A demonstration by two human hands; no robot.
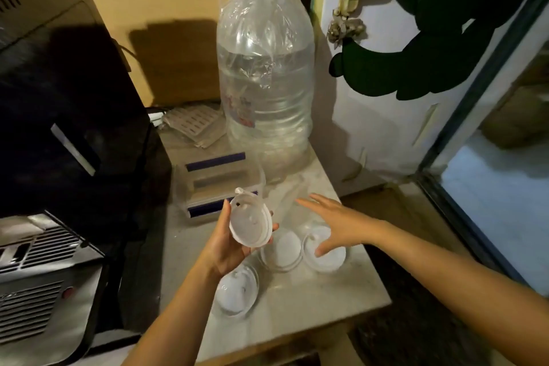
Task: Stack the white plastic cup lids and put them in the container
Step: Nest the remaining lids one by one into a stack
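Observation:
My left hand (pixel 228 242) holds a small stack of white plastic cup lids (pixel 251 221) tilted up above the counter. Three more lids lie flat on the marble counter (pixel 335 294): one near my left wrist (pixel 236 291), one in the middle (pixel 282 249), one to the right (pixel 326 252). My right hand (pixel 335 224) hovers open, fingers spread, just over the right lid. A clear plastic container (pixel 214 187) with dark blue clips stands behind the lids, its top open.
A large clear water bottle (pixel 266 74) with a green cap stands at the back of the counter. A black appliance (pixel 68 128) fills the left side. A white fridge door (pixel 386 98) rises on the right, beyond the counter's edge.

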